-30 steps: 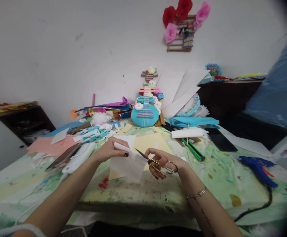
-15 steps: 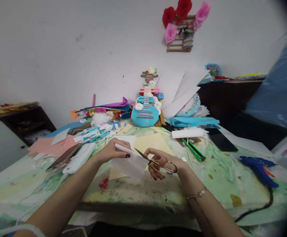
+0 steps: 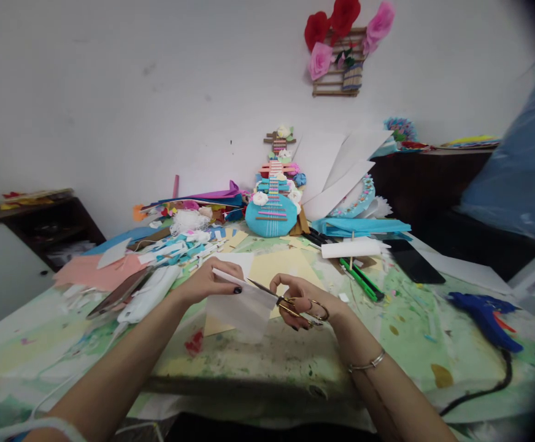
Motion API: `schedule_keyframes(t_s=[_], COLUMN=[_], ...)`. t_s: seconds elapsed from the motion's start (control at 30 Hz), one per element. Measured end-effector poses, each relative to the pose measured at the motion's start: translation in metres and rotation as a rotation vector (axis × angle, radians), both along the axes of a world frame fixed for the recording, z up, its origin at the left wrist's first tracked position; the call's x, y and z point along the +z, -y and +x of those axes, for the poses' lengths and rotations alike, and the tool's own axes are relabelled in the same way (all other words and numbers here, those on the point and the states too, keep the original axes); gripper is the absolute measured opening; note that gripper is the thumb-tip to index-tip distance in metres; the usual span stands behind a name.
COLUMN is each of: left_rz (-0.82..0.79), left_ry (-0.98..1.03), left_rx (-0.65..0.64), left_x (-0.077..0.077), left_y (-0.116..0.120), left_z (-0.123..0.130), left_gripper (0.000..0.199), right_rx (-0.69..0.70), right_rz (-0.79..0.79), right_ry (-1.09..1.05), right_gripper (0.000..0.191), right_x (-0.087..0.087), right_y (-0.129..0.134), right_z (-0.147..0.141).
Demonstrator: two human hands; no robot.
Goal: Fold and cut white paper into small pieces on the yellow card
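Note:
A folded sheet of white paper [image 3: 242,305] hangs from my left hand [image 3: 210,282], pinched between thumb and fingers along its upper edge. In my right hand [image 3: 299,301] is a pair of gold-handled scissors [image 3: 286,302], fingers through the loops. The blades point left and lie at the paper's right side, nearly closed together. Beneath the hands, a pale yellow sheet [image 3: 283,265] and another white sheet rest on the paint-stained table [image 3: 249,362].
Behind stands a blue lute-shaped craft [image 3: 271,220]. Paper scraps [image 3: 180,248] and a white glue gun [image 3: 148,298] lie left. To the right are a green cutter [image 3: 363,281], a black phone [image 3: 415,261] and a blue glue gun [image 3: 483,319].
The scissor blades have come closer together, and the fingers of my right hand have drawn in. My left hand keeps its hold on the paper.

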State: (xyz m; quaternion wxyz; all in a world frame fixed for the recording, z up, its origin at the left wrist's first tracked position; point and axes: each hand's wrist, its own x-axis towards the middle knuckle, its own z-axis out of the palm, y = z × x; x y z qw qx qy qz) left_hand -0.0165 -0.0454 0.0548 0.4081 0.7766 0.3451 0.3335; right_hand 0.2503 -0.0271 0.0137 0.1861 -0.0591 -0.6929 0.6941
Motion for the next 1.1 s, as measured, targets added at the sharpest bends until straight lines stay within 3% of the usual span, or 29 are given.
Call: schedule_keyframes(t_s=[0.37, 0.67, 1.1], left_rz=[-0.004, 0.037, 0.013], left_ry=[0.049, 0.043, -0.09], left_rx=[0.0, 0.003, 0.035], left_x=[-0.001, 0.0, 0.005], left_y=[0.002, 0.001, 0.003], left_z=[-0.001, -0.001, 0.009], left_gripper=[0.017, 0.02, 0.021], right_rx=[-0.009, -0.044, 0.0], right_rz=[-0.024, -0.026, 0.023], right_ry=[-0.02, -0.016, -0.016], right_gripper=[0.063, 0.065, 0.05], right_x=[0.005, -0.004, 0.0], right_y=[0.005, -0.001, 0.002], right_z=[-0.002, -0.002, -0.005])
